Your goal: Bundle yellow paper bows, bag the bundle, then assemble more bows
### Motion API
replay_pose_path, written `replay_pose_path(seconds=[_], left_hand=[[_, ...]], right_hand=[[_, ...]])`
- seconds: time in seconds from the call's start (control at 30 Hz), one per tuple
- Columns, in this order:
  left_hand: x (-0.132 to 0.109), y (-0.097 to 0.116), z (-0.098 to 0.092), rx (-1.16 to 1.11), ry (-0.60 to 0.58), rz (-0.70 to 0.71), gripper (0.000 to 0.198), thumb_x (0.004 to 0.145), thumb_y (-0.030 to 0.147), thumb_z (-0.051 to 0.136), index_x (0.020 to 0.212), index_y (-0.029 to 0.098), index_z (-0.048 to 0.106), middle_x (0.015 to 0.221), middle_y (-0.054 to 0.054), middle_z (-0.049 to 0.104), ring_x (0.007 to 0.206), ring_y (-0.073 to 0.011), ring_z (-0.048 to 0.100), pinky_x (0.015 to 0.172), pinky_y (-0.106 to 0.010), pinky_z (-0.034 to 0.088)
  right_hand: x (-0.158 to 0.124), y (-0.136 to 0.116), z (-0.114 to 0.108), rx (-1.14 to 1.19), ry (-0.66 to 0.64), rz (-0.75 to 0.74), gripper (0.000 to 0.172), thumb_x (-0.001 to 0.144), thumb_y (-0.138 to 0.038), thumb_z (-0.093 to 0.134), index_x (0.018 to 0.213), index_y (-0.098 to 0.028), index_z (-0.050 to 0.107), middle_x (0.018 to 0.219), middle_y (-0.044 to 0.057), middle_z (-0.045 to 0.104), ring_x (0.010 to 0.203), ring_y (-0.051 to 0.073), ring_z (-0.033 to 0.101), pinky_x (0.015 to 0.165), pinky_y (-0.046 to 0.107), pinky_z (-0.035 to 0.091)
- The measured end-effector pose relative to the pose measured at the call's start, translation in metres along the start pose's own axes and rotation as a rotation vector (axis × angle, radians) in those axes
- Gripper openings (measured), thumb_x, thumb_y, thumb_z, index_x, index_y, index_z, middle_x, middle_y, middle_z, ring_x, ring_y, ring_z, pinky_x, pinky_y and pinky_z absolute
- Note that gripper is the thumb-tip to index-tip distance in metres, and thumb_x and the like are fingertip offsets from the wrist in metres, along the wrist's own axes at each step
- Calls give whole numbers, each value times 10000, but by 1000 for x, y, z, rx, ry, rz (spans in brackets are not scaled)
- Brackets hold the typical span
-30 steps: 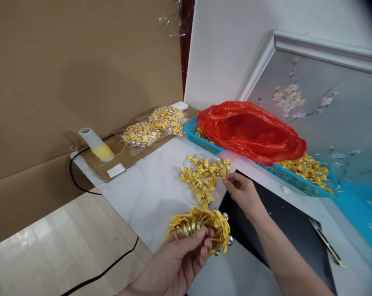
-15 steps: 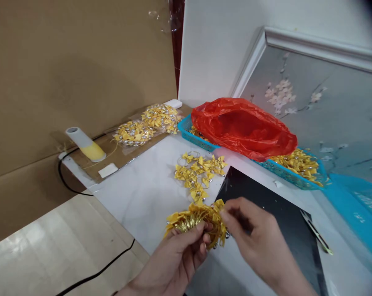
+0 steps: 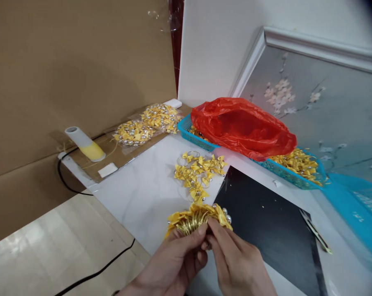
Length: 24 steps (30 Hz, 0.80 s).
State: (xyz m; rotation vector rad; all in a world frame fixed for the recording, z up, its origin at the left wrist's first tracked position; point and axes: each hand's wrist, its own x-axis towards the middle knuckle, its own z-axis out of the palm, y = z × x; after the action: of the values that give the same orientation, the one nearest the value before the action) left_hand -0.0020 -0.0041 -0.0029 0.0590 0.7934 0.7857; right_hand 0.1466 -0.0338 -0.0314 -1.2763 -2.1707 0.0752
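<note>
A bunch of yellow ribbon bows (image 3: 186, 213) with gold wire loops and silver beads is fanned out over the near part of the white table. My left hand (image 3: 176, 261) is closed around its gold wires, thumb on top. From the right, my right hand (image 3: 238, 261) pinches the wires beside the left thumb; its fingertips are partly hidden. Just beyond the bunch, a loose group of similar yellow bows (image 3: 196, 172) with thin wire rings and beads lies on the white surface.
To the right are a black sheet (image 3: 266, 218) and small scissors (image 3: 316, 232). A red plastic bag (image 3: 244, 127) covers part of a blue basket (image 3: 198, 142) of yellow bows. Bagged bows (image 3: 133, 133) and a thread cone (image 3: 85, 144) rest on cardboard at the left.
My right hand has moved left and down from the bunch's right edge to the wires at its middle, beside my left thumb. My left hand keeps its hold.
</note>
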Motion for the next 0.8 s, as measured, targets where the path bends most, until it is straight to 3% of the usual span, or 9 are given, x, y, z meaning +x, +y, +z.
replay_pose_path(seconds=[0.13, 0.27, 0.43, 0.57, 0.7, 0.8], left_hand=[[0, 1, -2, -12, 0, -4, 165, 632, 122, 835, 743, 59, 731, 630, -20, 608, 518, -44, 535, 468, -112, 450], [-2, 4, -3, -2, -37, 10, 171, 687, 161, 805, 783, 46, 723, 662, -14, 576, 521, -30, 491, 468, -103, 439], [-3, 9, -4, -5, -26, 42, 159, 686, 166, 804, 735, 57, 699, 734, -29, 576, 566, -42, 501, 511, -115, 471], [-4, 11, -4, -30, -6, 41, 87, 707, 99, 773, 712, 61, 694, 725, -27, 565, 564, -41, 504, 498, -107, 472], [-6, 12, -5, -22, 22, 22, 90, 704, 93, 774, 707, 51, 695, 702, -31, 561, 566, -51, 516, 500, -116, 484], [-7, 10, -6, -20, 41, -3, 141, 672, 128, 808, 691, 51, 691, 696, -31, 568, 555, -48, 515, 503, -118, 489]], right_hand=[[5, -5, -9, 34, 17, 36, 340, 919, -111, 425, 1223, -80, 573, 961, 129, 735, 746, 189, 730, 598, 212, 608], [21, -4, -31, 23, 57, 142, 269, 929, -166, 467, 1152, -169, 617, 969, 98, 715, 783, 182, 715, 664, 244, 606], [34, 6, -43, 16, -66, 125, 197, 928, -206, 460, 973, -206, 652, 980, 93, 651, 801, 185, 669, 695, 293, 582], [35, 10, -47, 74, -130, 155, 170, 927, -235, 471, 822, -204, 601, 862, 66, 634, 693, 157, 632, 599, 252, 523], [56, 23, -42, 152, -126, 319, 220, 906, -283, 509, 720, -209, 601, 730, 19, 613, 608, 141, 583, 567, 256, 442], [77, 45, -20, 198, -13, 449, 159, 863, -290, 525, 870, -191, 649, 878, 55, 641, 671, 169, 584, 646, 305, 430]])
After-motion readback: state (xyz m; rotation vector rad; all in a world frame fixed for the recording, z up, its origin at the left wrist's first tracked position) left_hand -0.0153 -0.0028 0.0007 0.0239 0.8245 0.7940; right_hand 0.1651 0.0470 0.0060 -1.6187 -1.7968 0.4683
